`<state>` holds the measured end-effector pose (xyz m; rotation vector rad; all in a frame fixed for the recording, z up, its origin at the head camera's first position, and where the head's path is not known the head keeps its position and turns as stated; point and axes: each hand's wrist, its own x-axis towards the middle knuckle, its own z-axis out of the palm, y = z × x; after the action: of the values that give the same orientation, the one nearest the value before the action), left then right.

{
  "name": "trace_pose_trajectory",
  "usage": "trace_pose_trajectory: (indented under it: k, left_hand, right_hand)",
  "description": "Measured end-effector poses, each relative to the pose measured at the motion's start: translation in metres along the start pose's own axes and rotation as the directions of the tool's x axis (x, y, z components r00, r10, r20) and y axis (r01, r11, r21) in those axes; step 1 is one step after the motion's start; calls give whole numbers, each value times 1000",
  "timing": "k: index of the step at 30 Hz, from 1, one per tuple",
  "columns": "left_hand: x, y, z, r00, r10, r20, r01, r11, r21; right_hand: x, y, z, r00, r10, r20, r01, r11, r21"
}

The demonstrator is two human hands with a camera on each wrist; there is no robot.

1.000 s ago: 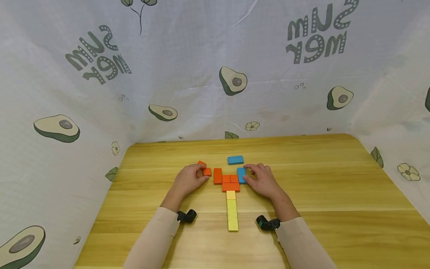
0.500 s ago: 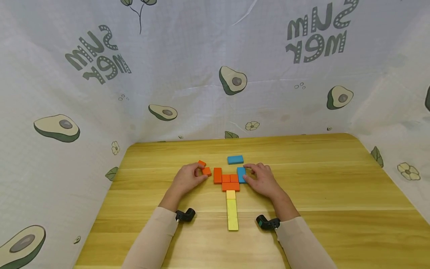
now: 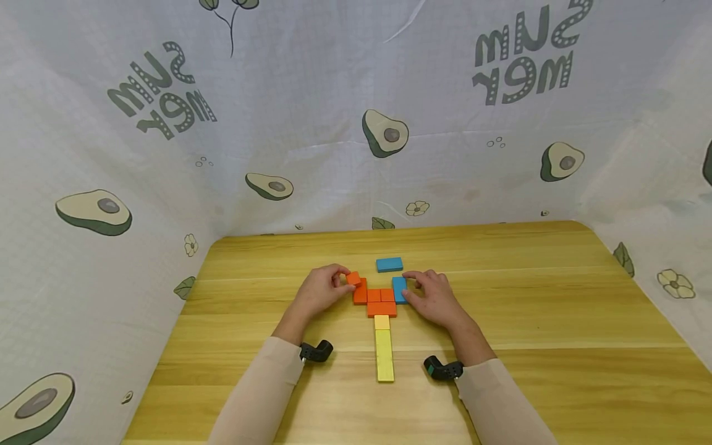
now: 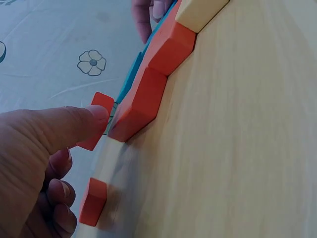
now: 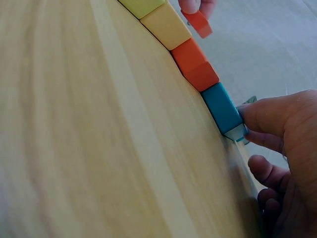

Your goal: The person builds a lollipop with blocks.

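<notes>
Between thumb and index finger, my left hand (image 3: 321, 290) pinches a small orange block (image 3: 353, 279). In the left wrist view that block is raised off the wooden table, and from the head it overlaps the far end of an upright orange rectangular block (image 3: 360, 298). My right hand (image 3: 436, 301) holds a blue rectangular block (image 3: 398, 290) by its right side with thumb and index finger. Between these lie two small orange squares (image 3: 381, 295) above a crosswise orange block (image 3: 381, 309). Below them a cream square block (image 3: 382, 322) and a long yellow-green strip (image 3: 384, 356) form a stem.
Another blue block (image 3: 389, 264) lies beyond the arrangement. A loose small orange block (image 4: 93, 202) sits on the table near my left fingers, hidden from the head view. A printed cloth (image 3: 334, 204) hangs along the table's back edge.
My left hand has lifted the small orange block and carried it right, to over the far end of the upright orange block. The right hand and blue block stay put.
</notes>
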<state>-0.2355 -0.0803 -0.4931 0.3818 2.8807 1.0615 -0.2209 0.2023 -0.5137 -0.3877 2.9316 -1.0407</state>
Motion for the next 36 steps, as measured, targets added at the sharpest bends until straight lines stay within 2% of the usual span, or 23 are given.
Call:
trace_pose_trajectory:
  k: [9, 16, 22, 26, 31, 36]
  left_hand:
    - [10, 13, 12, 999, 1, 38, 0, 999, -32]
    - [26, 28, 23, 999, -19, 30, 17, 999, 42]
    - [37, 36, 28, 997, -26, 78, 21, 997, 69]
    - [40, 38, 28, 995, -36, 98, 29, 997, 72]
    - [38, 37, 28, 996, -41, 81, 34, 995, 89]
    - [37, 38, 30, 998, -22, 65, 13, 992, 124]
  right_hand:
    - [0, 1, 1, 1000, 1, 2, -1, 1000, -6]
    - [1, 1, 1, 1000, 22, 10, -22, 1000, -13]
    - [2, 2, 1, 999, 25, 22, -25, 1000, -12]
    - [2, 2, 1, 999, 25, 20, -25, 1000, -8]
    - [2, 2, 2, 999, 32, 21, -31, 999, -8]
    - [3, 2, 2, 1000, 26, 17, -26, 1000, -10]
